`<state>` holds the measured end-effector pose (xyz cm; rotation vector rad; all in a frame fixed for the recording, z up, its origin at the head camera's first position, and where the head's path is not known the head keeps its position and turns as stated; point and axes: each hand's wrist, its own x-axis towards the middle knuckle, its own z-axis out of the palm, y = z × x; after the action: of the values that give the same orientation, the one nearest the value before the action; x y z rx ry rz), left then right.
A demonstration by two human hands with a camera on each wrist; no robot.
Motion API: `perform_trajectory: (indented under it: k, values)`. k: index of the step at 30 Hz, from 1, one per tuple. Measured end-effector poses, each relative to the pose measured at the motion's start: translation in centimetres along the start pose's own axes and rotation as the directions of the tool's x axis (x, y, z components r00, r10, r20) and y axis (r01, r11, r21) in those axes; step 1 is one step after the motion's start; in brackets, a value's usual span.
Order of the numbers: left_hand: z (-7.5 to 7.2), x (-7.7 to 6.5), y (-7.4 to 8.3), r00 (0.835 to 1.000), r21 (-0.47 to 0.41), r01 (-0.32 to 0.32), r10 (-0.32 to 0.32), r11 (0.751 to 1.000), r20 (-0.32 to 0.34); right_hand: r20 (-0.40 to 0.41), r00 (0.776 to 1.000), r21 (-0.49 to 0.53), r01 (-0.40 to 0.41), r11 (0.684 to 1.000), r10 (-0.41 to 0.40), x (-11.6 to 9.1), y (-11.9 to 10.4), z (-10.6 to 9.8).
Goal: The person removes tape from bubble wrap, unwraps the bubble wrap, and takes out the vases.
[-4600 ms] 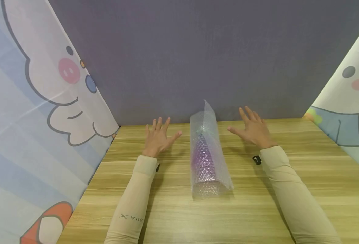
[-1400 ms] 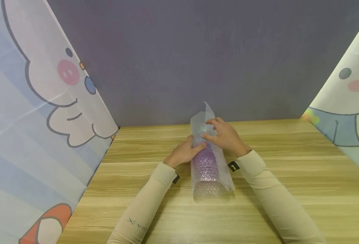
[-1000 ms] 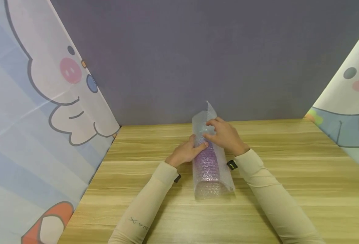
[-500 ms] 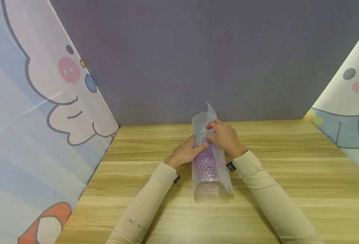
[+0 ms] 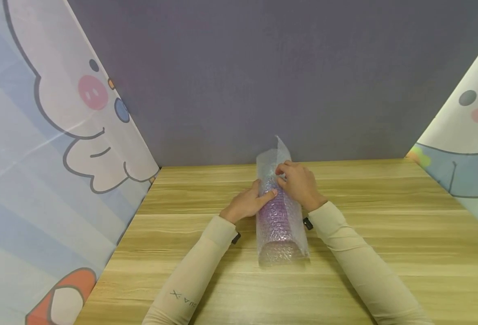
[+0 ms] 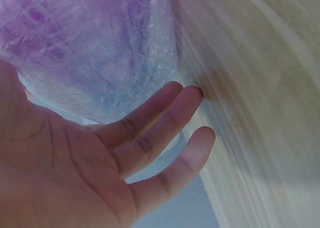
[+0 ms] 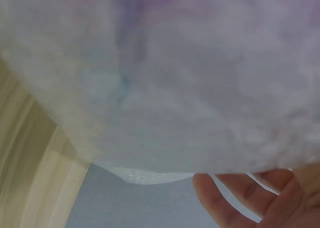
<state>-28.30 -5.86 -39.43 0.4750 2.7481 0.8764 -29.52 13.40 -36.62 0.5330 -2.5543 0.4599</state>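
Note:
A ridged purple object, paler and bluish at its far end, lies inside a loose roll of bubble wrap (image 5: 278,246) on the table. The wrap blurs its kind. My left hand (image 5: 247,202) lies along the roll's left side, its thumb pressing on top. In the left wrist view, the other fingers (image 6: 172,115) extend loosely beside the roll, near the tabletop. My right hand (image 5: 301,184) is at the roll's upper right, index finger and thumb pinching the wrap's loose edge. The right wrist view is mostly filled by the wrap (image 7: 210,88), with the right fingers (image 7: 215,195) partly behind it.
The wood-grain table (image 5: 369,243) ends at a dark grey panel (image 5: 263,81) behind the roll. Printed cartoon sheets stand on the left (image 5: 27,216) and right (image 5: 466,158). A far corner of the wrap sticks up against the panel.
Both hands came in from either side of the roll onto the wrap. Since then the right index finger and thumb have drawn together at the wrap's edge; the left hand has stayed put.

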Motion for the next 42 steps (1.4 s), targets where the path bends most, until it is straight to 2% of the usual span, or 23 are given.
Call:
perform_trajectory:
  k: [12, 42]
  values:
    - [-0.03, 0.01, -0.02, 1.0, 0.003, 0.003, -0.003, 1.0, 0.003, -0.043, 0.999, -0.053, 0.028, 0.998, -0.03, -0.18, 0.14, 0.65]
    - [0.0, -0.01, 0.03, 1.0, 0.023, 0.004, -0.004, 1.0, 0.015, -0.062, 0.997, 0.028, -0.04, 0.999, 0.041, -0.33, 0.31, 0.97]
